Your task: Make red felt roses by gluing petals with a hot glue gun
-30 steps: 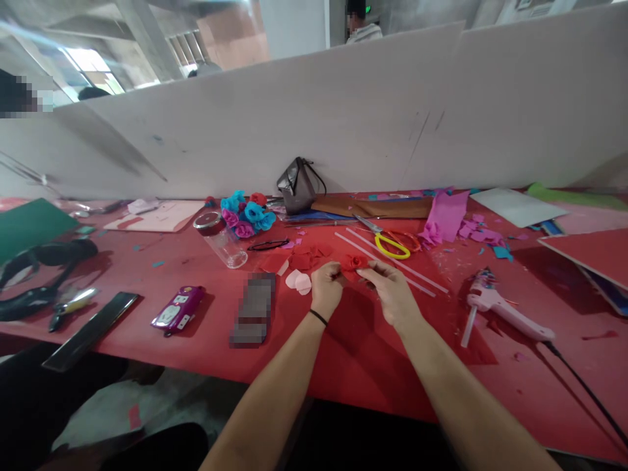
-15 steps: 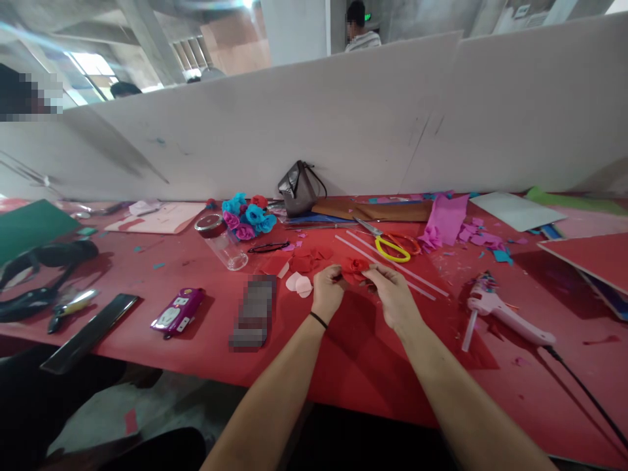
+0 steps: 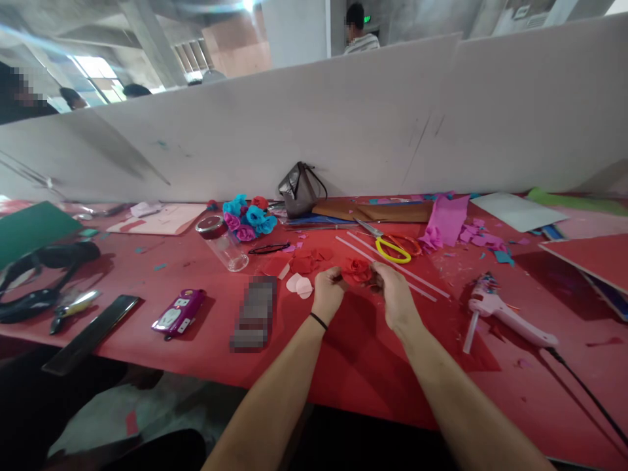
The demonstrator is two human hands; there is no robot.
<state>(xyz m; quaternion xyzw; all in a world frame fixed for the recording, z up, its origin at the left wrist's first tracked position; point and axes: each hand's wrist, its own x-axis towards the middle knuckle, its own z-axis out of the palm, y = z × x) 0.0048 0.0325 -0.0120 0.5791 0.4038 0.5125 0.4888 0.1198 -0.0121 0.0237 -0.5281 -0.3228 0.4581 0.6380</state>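
Observation:
A small red paper flower [image 3: 357, 269] sits between my two hands over the red table [image 3: 196, 340]. My left hand [image 3: 328, 294] pinches its left side with curled fingers. My right hand [image 3: 395, 296] closes on its right side, fingers wrapped toward the flower. Red paper petal pieces [image 3: 304, 263] and two pale pink petals [image 3: 299, 284] lie just left of my left hand. Two thin white sticks [image 3: 392, 268] lie right behind my right hand.
Yellow-handled scissors [image 3: 390, 245], a pink glue gun [image 3: 505, 313] with its cord, a bunch of blue and pink paper flowers [image 3: 248, 219], a clear jar [image 3: 223, 242], a black pouch [image 3: 298, 190], a purple phone [image 3: 177, 311] and paper sheets lie around. A grey partition [image 3: 343, 124] backs the table.
My right hand has closed in against the red flower, its fingers curling round it. My left hand has stayed in place on the flower.

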